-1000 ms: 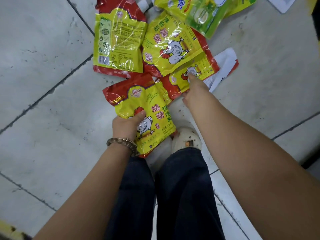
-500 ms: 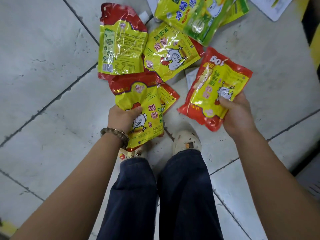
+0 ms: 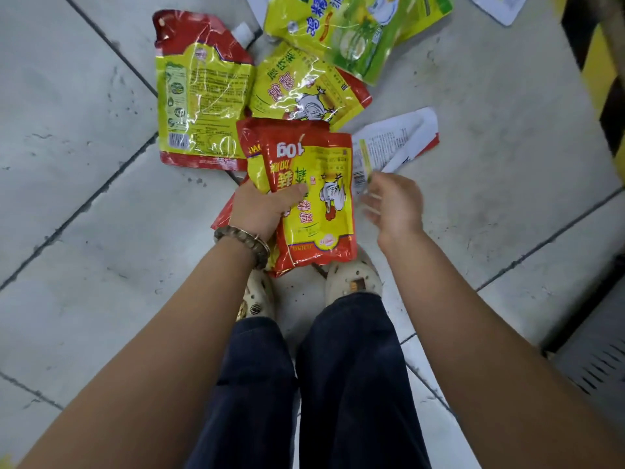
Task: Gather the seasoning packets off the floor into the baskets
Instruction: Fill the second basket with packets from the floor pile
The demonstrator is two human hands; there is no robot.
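Left hand (image 3: 260, 208): clamped on a stack of glossy red-and-yellow foil seasoning packets (image 3: 318, 204), thumb across the front one; at least two in the grip, raised off the floor above the feet.
Right hand (image 3: 395, 204): fingers loose and spread, holding nothing; motion-blurred, just beside the held stack, not touching it.
Wrist: brown bead bracelet (image 3: 243, 240) on the left arm.
Nearest loose packet: flat white printed packet (image 3: 399, 140), on the floor just beyond the right hand.
Further out: red-and-yellow spouted pouch (image 3: 203, 96), lying back side up; yellow packet with a chicken picture (image 3: 304, 93), touching the pouch's right edge; large green-and-yellow packet (image 3: 355, 28), overlapping the chicken packet's far end.
Floor: grey tiled floor (image 3: 84, 170) with dark grout lines.
Feet: cream perforated clogs (image 3: 351, 282), directly under the held stack.
Baskets: not in view.
Handling, as judged: light, soft and crinkly; slick film likely to slide within a stack, so a firm pinch across all layers.
Where to take hold: at a sealed edge or corner; for the white one, under the lifted right-hand edge rather than flat on the tile; for the pouch, at the spout corner.
Progress, as judged: partway, with four packets left in sight.
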